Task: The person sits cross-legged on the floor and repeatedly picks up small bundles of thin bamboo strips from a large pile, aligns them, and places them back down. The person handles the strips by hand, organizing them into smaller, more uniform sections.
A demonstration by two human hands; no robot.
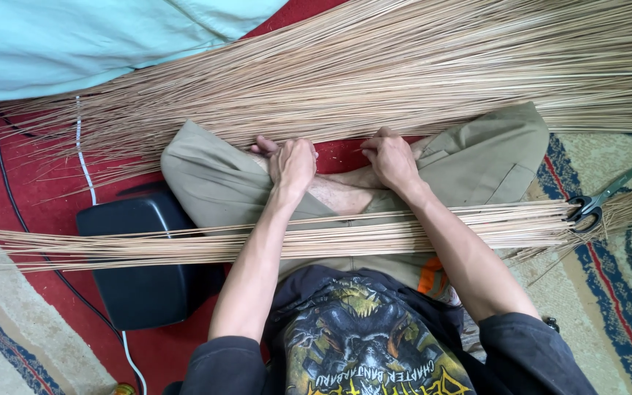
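Note:
A big pile of long thin tan sticks (404,73) lies across the floor in front of my crossed legs. My left hand (292,164) and my right hand (390,157) reach forward side by side to the near edge of that pile, fingers curled down among the sticks; whether they grip any is hidden. A smaller bundle of the same sticks (184,247) lies across my lap, under both forearms. I sit cross-legged in khaki shorts and a dark printed shirt.
Scissors (595,201) with black handles rest on the right end of the lap bundle. A black box (144,260) sits by my left knee, with a white cable (85,172) and a dark cable beside it. Pale blue cloth (74,36) lies at the top left. Patterned red rug underneath.

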